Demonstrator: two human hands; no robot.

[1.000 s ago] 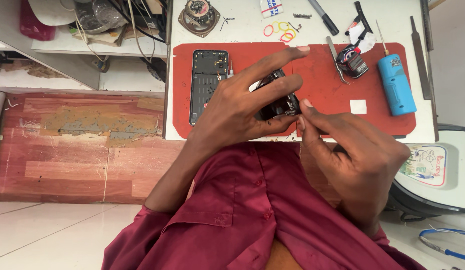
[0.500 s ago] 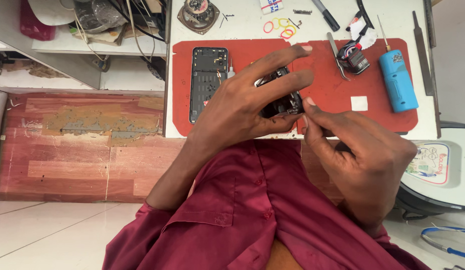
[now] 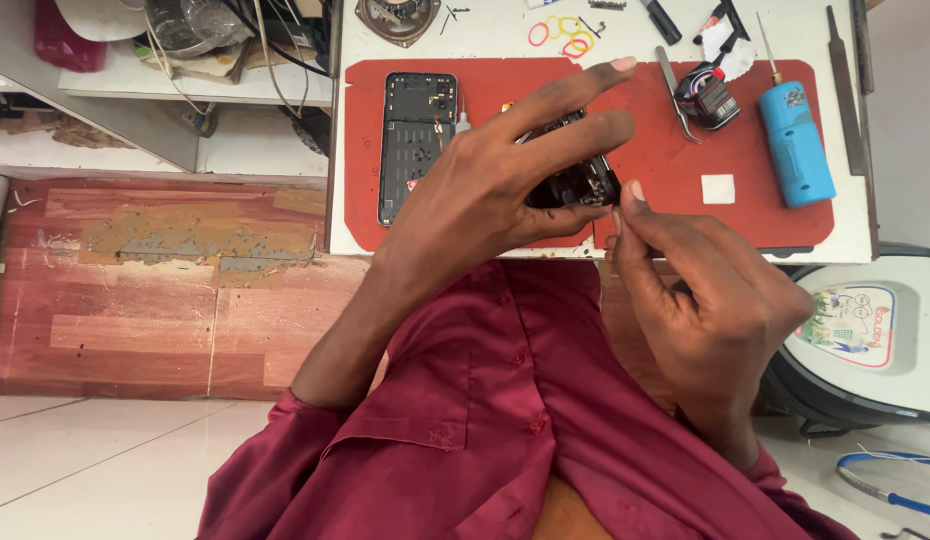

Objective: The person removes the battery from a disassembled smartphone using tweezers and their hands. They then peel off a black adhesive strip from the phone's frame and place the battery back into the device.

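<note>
1. Dark part [image 3: 575, 185] mostly hidden behind left hand [image 3: 485, 190]; its kind can't be told.
2. Right hand [image 3: 705, 300] fingertip contact too small to resolve.
3. Speaker [image 3: 397, 15] cut off by top edge.

1 printed label [image 3: 853, 326] is seen on the round white lid at the lower right, below the worktop [image 3: 605, 30]; it is a rounded panel with a blue border and small coloured drawings in green, red and yellow. A small white square sticker [image 3: 718, 188] lies on the red mat [image 3: 665, 190], just left of the blue cylindrical tool [image 3: 795, 145]. A crumpled clear plastic bag [image 3: 185, 22] lies on the shelf at the upper left. No lit screen is seen; the opened phone body [image 3: 417, 140] on the mat shows only its dark inner side.
</note>
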